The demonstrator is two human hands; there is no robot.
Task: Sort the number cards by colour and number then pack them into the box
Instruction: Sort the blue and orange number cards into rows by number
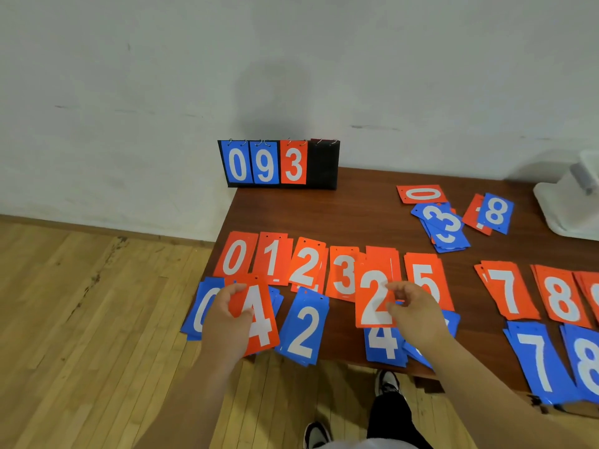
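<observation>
Your right hand (416, 314) pinches a red 2 card (372, 299) by its right edge, thumb and fingertips pressed on it. The card is upright, held over the middle of the table (356, 215). Your left hand (223, 319) grips a red 4 card (259, 319) from its left edge with fingers curled round it; the card leans slightly, lower left of centre.

This looks like the sorting step, partly done. The red row reads 0, 1, 2, 3, then 5, 7, 8, with a blue row below it. A loose heap (447, 222) sits unsorted at upper right.

Key relation: the red 2 pile (306, 265) lies left and a little up from the held 2, past the red 3 pile (343, 275), so it is nearer your left hand. The held 4 belongs, by my read, between the red 3 pile and the red 5 pile (428, 280), right behind the held 2. Each card's home is on the other hand's side.

Long axes match the piles and the digits are upright, so I expect a sideways carry with no turn. The white container (570, 202) at the right edge may be the box; cannot tell.
</observation>
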